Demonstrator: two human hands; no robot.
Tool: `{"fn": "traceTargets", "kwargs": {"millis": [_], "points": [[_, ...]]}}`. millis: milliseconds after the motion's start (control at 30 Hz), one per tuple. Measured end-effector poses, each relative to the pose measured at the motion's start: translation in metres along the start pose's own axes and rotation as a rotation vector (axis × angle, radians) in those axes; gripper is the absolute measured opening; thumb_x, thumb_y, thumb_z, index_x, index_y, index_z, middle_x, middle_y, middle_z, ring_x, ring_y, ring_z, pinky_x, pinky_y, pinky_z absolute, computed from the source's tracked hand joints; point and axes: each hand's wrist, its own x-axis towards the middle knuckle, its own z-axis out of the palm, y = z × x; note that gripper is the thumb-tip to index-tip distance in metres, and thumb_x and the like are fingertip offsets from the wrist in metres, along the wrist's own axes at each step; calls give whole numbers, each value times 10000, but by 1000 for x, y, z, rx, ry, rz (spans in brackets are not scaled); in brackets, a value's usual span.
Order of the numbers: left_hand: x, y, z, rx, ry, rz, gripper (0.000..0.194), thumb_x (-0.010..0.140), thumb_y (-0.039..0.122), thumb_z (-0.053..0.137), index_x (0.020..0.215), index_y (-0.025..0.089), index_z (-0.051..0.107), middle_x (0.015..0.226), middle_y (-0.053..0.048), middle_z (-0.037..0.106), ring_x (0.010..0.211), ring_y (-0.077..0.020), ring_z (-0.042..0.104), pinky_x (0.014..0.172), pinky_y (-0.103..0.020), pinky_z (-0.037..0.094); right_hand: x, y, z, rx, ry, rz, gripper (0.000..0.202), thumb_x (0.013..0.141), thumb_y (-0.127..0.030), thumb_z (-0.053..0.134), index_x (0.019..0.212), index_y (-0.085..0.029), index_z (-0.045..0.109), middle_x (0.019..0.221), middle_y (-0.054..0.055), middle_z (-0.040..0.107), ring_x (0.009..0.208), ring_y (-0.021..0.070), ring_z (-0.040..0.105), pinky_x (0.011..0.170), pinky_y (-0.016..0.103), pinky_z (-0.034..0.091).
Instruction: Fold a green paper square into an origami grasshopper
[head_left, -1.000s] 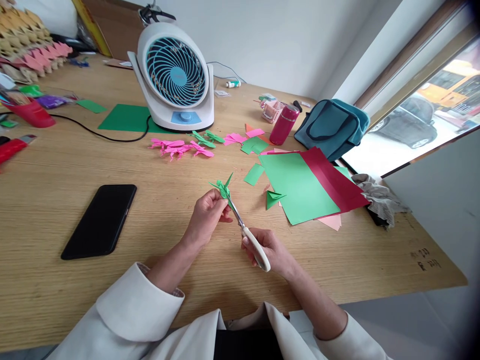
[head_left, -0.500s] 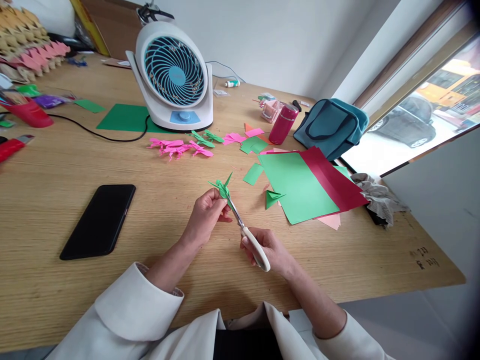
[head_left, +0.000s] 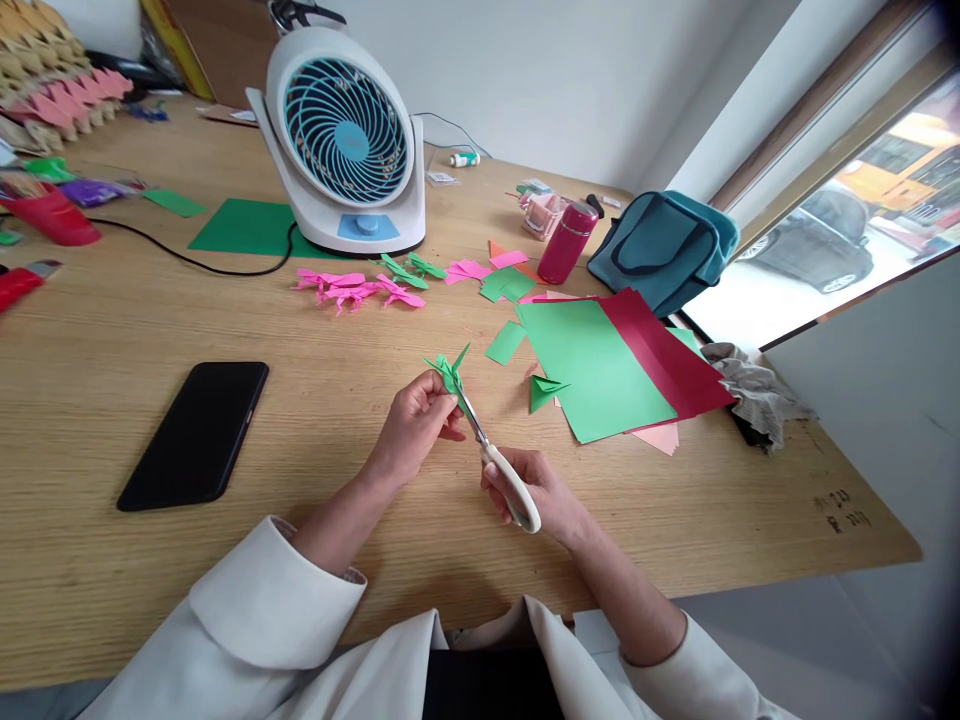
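Between the thumb and fingers of my left hand [head_left: 415,420] is a folded green paper figure [head_left: 448,372] with thin pointed ends sticking up and out. My right hand [head_left: 534,488] is closed around the white handle of a pair of scissors [head_left: 511,486]. The metal blades point up and left and touch the folded paper close to my left fingertips. Whether paper lies between the blades is too small to tell. Right of my hands, a green folded paper triangle [head_left: 546,392] rests beside a light green sheet [head_left: 600,370].
Pink folded figures [head_left: 352,288] and green ones [head_left: 405,272] lie before a white fan [head_left: 349,130]. A black phone [head_left: 196,435] is at left. A red sheet [head_left: 671,355], pink bottle [head_left: 568,243] and teal bag [head_left: 664,250] are at right. The fan's cord [head_left: 195,258] runs left.
Both hands, with the paper figure and scissors, have shifted very slightly within the view. The whole scene has moved up a little. The holds look the same.
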Motion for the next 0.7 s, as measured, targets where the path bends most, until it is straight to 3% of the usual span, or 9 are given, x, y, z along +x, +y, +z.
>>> {"fn": "traceTargets", "kwargs": {"millis": [700], "points": [[0,4,1,-39,47,-37,141,700,290,601,720,183,511,646,47,535,570,-84,500,490,-214,572,0,-1,0,-5,-11,0,531,807,-691,596,710,-176,509,522,-43,497,424,81,448,412,219,341]]}}
